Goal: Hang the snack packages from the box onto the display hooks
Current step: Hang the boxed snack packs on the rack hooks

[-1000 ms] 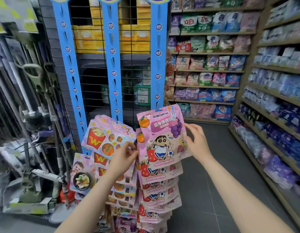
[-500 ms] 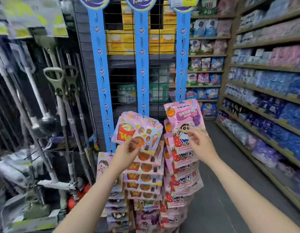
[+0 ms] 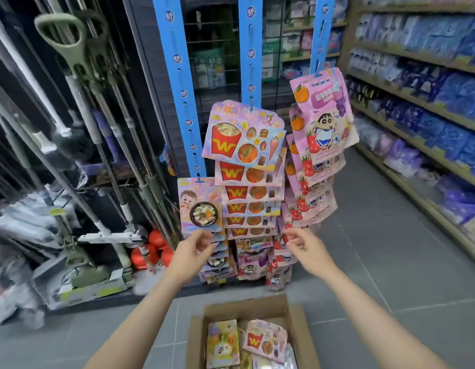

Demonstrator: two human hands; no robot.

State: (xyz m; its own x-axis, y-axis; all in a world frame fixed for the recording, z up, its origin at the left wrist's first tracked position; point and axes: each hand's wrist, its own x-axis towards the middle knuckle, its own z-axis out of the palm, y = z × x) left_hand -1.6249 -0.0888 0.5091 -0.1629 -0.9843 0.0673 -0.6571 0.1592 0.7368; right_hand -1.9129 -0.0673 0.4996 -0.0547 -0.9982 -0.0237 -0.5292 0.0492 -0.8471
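Observation:
Three blue hanging strips carry snack packages. The left strip (image 3: 177, 83) holds a pink bowl-picture pack (image 3: 200, 206), the middle strip (image 3: 251, 49) a column of fries-picture packs (image 3: 244, 134), and the right strip (image 3: 320, 35) pink cartoon-boy packs (image 3: 324, 113). My left hand (image 3: 195, 251) hovers below the bowl pack with fingers apart and nothing in it. My right hand (image 3: 304, 243) is low beside the cartoon-boy column, fingers loosely spread, holding nothing. An open cardboard box (image 3: 300, 315) on the floor below holds several more packs, with a fries pack (image 3: 265, 342) on top.
Mops and poles (image 3: 79, 75) lean in a rack at the left, with red balls (image 3: 155, 246) near the floor. Shelves of blue and purple packets (image 3: 430, 102) line the right side. Grey tiled floor (image 3: 377, 262) runs between them.
Both hands have let go of the top packs and dropped to the lower part of the columns. The view has tilted down, and the box has come into sight.

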